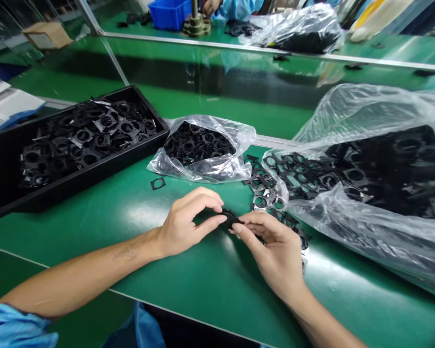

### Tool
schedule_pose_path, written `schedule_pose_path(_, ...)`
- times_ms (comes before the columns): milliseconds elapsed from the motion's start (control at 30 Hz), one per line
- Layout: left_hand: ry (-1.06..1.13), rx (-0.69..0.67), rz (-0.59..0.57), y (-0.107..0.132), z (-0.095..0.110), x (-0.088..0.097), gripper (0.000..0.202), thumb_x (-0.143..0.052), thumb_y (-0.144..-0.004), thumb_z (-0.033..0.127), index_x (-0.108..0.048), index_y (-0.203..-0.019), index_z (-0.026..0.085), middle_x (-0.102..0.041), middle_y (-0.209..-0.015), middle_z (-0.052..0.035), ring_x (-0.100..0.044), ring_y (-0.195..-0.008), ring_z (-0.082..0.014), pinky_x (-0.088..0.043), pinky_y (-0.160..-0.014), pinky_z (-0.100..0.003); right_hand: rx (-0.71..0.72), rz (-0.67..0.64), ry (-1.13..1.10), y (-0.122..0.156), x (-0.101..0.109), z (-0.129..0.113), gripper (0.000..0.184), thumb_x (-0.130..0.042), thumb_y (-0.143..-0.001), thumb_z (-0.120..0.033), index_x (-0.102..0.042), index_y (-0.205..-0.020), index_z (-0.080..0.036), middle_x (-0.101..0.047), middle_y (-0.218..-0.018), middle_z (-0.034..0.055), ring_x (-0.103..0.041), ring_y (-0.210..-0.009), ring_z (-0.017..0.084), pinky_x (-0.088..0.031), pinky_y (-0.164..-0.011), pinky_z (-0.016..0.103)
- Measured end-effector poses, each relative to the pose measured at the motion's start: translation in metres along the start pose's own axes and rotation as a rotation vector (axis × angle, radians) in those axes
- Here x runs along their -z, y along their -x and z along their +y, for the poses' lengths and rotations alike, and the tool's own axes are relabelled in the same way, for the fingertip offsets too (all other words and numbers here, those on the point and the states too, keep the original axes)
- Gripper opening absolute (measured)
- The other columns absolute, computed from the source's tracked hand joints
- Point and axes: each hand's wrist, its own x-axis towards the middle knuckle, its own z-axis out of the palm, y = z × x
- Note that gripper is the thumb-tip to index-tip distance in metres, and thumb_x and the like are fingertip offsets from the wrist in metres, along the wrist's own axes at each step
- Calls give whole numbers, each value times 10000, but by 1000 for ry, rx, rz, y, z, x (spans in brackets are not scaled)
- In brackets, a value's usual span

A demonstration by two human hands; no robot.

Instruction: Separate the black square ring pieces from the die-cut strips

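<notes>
Between my two hands is a small black plastic part (pixel 232 217), seen nearly edge-on. My left hand (pixel 188 220) pinches its left end between thumb and fingers. The right end sits in the fingertips of my right hand (pixel 273 244). Just beyond and under the right hand lie loose black square frames (pixel 263 186) with round holes, some with a silvery face. A single black frame (pixel 158 183) rests alone on the green table (pixel 148 280), beyond my left hand.
A black tray (pixel 76 176) full of similar parts stands at the left. A small clear bag (pixel 217 171) of black rings lies in the middle, and a large open plastic bag (pixel 351 227) of frames spreads at the right. Behind a clear partition, a co-worker's hand (pixel 210 7) shows near a blue bin (pixel 170 14).
</notes>
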Motion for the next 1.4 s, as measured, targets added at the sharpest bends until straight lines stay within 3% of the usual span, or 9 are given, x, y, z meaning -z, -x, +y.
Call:
schedule_pose_path(300, 32, 55, -7, 1, 3, 0, 72, -666, -930, 134, -632, -875, 167, -712, -843, -41, -688, -814, -147, -572, -760, -268, 68, 3, 48, 2, 1, -3, 70, -751, -880, -273, -744, -845, -213, -721, -798, 34, -675, -657, 158, -585, -624, 266)
schedule_pose_path(600, 210, 273, 7, 2, 1, -3, 41, -692, -917, 197, -656, -910, 179, -709, -795, -17, -665, -695, -127, -559, -658, -236, 63, -18, 77, 1, 2, -3, 89, -742, -891, -298, -748, -838, -226, -718, -798, 51, -664, -675, 186, -575, -642, 310)
schedule_pose_path(733, 290, 329, -62, 0, 1, -1, 44, -691, -915, 180, -678, -874, 170, -703, -789, -19, -650, -704, -123, -547, -675, -229, 46, -21, 35, 1, 3, -1, 46, -757, -880, -267, -751, -852, -231, -715, -821, 42, -664, -685, 178, -556, -644, 297)
schedule_pose_path(867, 220, 252, -46, -1, 9, 1, 70, -680, -915, 141, -666, -852, 168, -696, -779, -19, -644, -710, -123, -544, -688, -238, -23, -44, -65, -1, 3, -3, 46, -784, -858, -263, -754, -853, -229, -704, -831, 35, -663, -711, 167, -552, -655, 275)
schedule_pose_path(1000, 133, 104, -40, 0, 13, 1, 71, -671, -916, 109, -682, -874, 166, -715, -791, -30, -665, -736, -131, -559, -708, -252, -115, -88, -190, -5, 4, -8, 200, -820, -824, -340, -715, -726, -201, -672, -780, 30, -643, -705, 155, -550, -643, 257)
schedule_pose_path(1100, 120, 101, -43, 0, 8, 2, 67, -663, -929, 119, -704, -919, 171, -735, -793, -30, -683, -713, -130, -575, -683, -245, -241, -112, -289, -7, 5, -11, 264, -837, -797, -377, -679, -694, -192, -672, -720, 21, -638, -643, 143, -547, -616, 256)
schedule_pose_path(1200, 79, 78, -42, -1, 2, 2, 183, -604, -950, 73, -720, -1047, 176, -763, -934, -61, -726, -816, -142, -606, -757, -259, -403, -132, -432, -9, 6, -12, 281, -838, -787, -385, -656, -711, -186, -692, -646, 15, -656, -588, 136, -553, -612, 254)
schedule_pose_path(1300, 19, -71, -61, -1, -2, 2, 248, -614, -931, 44, -729, -1098, 187, -749, -1134, -107, -736, -979, -174, -617, -852, -302, -525, -178, -550, -11, 7, -12, 297, -856, -758, -391, -651, -722, -180, -709, -610, 15, -670, -565, 125, -549, -610, 232)
schedule_pose_path(1400, 25, -162, -72, 0, -4, 2, 238, -649, -916, 53, -744, -1075, 203, -776, -1068, -90, -742, -960, -187, -628, -810, -311, -574, -215, -561, -11, 8, -14, 318, -844, -766, -426, -646, -726, -180, -708, -595, 12, -672, -542, 129, -547, -593, 237)
